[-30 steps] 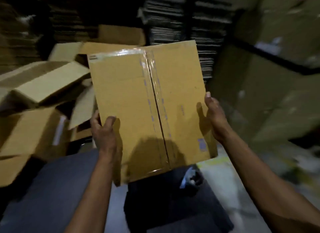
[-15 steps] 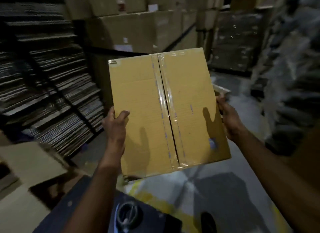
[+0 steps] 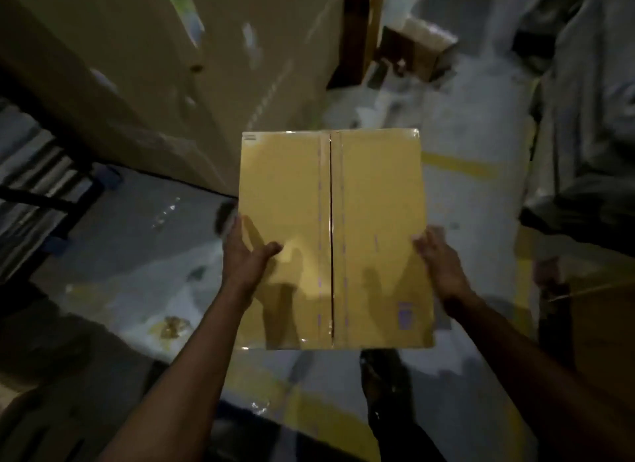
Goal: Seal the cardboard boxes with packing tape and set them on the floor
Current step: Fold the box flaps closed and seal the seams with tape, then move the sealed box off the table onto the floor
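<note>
A brown cardboard box (image 3: 374, 200) fills the middle of the head view, its top facing me. Clear packing tape (image 3: 330, 221) runs along the centre seam between its two flaps. My left hand (image 3: 245, 252) grips the box's left edge, thumb lying on the top face. My right hand (image 3: 438, 255) grips the right edge, fingers hidden behind the side. The box hangs in the air above the pale floor (image 3: 464, 145), held level between both hands.
A large stack of cartons (image 3: 165, 70) rises on the left. A dark wrapped load (image 3: 591, 111) stands on the right. An open carton (image 3: 415, 49) lies farther back on the floor. Yellow lines (image 3: 457, 166) mark the floor. My shoe (image 3: 385, 375) shows below the box.
I have turned right, away from the table and the flat cardboard stacks. The box has come down in front of me over the floor. Both hands keep their grip.
</note>
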